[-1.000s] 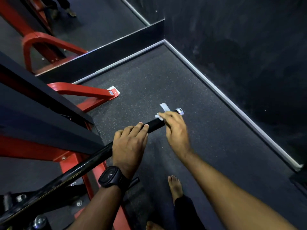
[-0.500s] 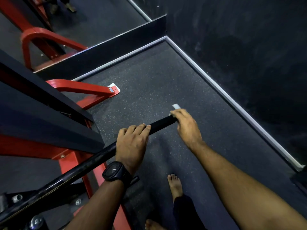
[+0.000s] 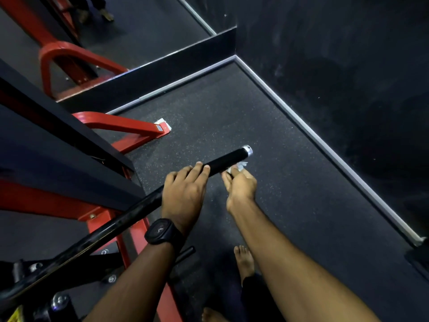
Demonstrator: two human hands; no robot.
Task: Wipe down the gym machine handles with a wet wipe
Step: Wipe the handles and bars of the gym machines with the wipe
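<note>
**Handle wipe-down: hand and wipe positions**

1. Left hand [image 3: 184, 190]: we see its fingers curled over the top of the black handle bar [image 3: 130, 217], gripping it at the point where the glossy bar meets the matte grip sleeve [image 3: 228, 159]. The thumb is hidden behind the bar. A black wristwatch [image 3: 162, 231] sits on this wrist.

2. Right hand [image 3: 241, 185]: it lies just beside the left hand, further along the bar towards the free end, on the near side of the sleeve. Its fingers are bunched around a crumpled white wet wipe [image 3: 241, 165], pinching it. The wipe protrudes beyond the fingertips and meets the lower edge of the sleeve. We cannot tell how much of the wipe is folded inside the palm.

3. Beyond the right hand's fingertips, the sleeve runs on uncovered to a chrome end cap [image 3: 247, 150].

4. Beyond the left hand, a red machine frame [image 3: 125, 126] rests on the dark speckled rubber floor [image 3: 290, 182]. A small white scrap [image 3: 164, 123] lies at the tip of its foot.

5. Below the right forearm, a bare foot [image 3: 245, 261] stands on the floor.

6. Well beyond both hands, a pale skirting strip [image 3: 325, 142] edges the floor along a dark wall.
</note>
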